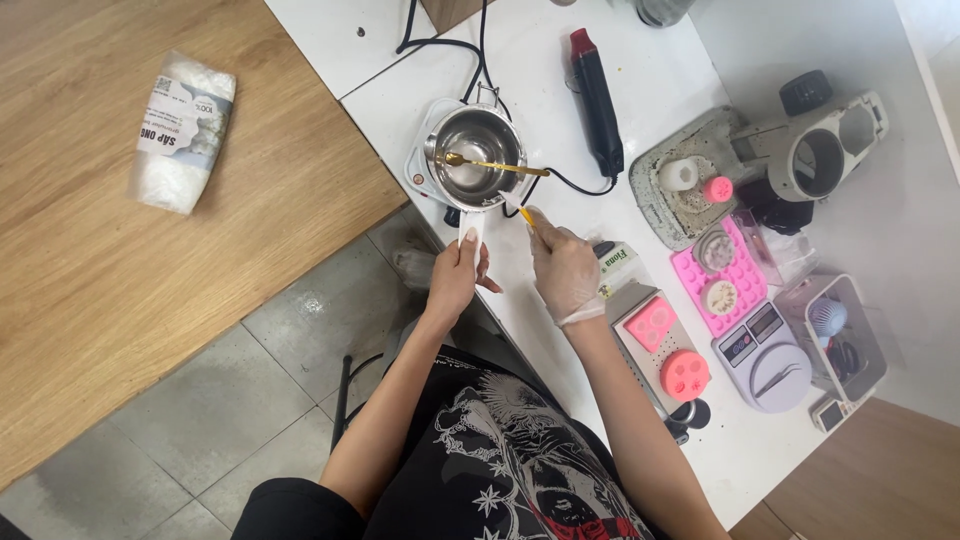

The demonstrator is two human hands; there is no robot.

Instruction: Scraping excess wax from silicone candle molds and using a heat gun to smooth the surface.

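Pot handle points toward person, left hand clamped on it; gloved right hand grips yellow stick, tip hidden.

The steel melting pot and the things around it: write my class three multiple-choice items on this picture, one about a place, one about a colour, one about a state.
1. Where does the steel melting pot stand?
A. on a small white hotplate
B. on the wooden table
C. on the floor tiles

2. What colour is the silicone mould tray on the white table?
A. green
B. pink
C. black

3. What is the left hand doing?
A. lying flat on the table
B. holding the bagged packet
C. gripping the pot's white handle

Answers:
1 A: the pot sits on the white hotplate, whose black cord runs off behind it.
2 B: the tray with its rows of cavities is clearly pink.
3 C: its fingers close round the white handle, while the gloved right hand holds a thin yellow tool.
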